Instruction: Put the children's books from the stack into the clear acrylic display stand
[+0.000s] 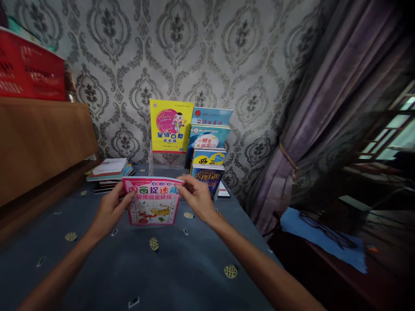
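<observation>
A pink picture book [152, 205] stands upright between my two hands, its cover with a tiger drawing facing me. My left hand [113, 205] pinches its left edge. At the upper right corner, my right hand [199, 194] grips it between thumb and fingers. Just behind it is a clear stand [151, 162], partly hidden by the book. A yellow workbook [171, 129] leans upright at the back of that stand. To its right, several books rise in steps, among them a dark blue book [207, 177] in front and a light blue book [212, 115] at the back.
A pile of books and papers [108, 170] lies at the back left. The blue patterned cloth [129, 263] covers the surface. On the left stands a wooden cabinet [45, 142] with a red basket [35, 69]. A tied curtain [282, 168] and a blue cloth with glasses [320, 237] are at right.
</observation>
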Tool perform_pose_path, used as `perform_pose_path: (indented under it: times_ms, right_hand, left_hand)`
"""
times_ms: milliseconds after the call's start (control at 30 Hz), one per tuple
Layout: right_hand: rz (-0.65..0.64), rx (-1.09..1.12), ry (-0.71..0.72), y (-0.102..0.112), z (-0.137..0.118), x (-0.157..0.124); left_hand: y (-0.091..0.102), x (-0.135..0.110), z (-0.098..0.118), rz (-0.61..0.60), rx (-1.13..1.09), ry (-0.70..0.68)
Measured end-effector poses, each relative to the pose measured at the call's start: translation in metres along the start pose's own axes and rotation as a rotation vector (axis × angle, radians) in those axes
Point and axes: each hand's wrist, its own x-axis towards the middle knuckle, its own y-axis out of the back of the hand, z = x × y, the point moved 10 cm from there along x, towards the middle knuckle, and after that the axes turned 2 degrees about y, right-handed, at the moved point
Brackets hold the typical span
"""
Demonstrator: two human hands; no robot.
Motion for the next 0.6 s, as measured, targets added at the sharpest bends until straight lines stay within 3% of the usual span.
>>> perform_pose_path:
  times_ms: [233, 400, 500, 600]
  right_hand:
    - [0.064, -0.252, 0.230, 0.030, -0.035, 0.058]
    - [0.142, -0.391, 0.408, 0.054, -0.066, 0.105]
    - [0.161, -0.409, 0.456, 0.063, -0.072, 0.127]
    - [0.163, -0.415, 0.474, 0.068, -0.068, 0.141]
  left_hand:
    - [0.014, 0.053, 0.070, 0.113, 0.342, -0.313]
    - [0.023, 0.094, 0.118, 0.240, 0.389, -0.497]
    - [0.022, 0.117, 0.132, 0.275, 0.376, -0.550]
    - [0.016, 0.138, 0.134, 0.284, 0.369, -0.559]
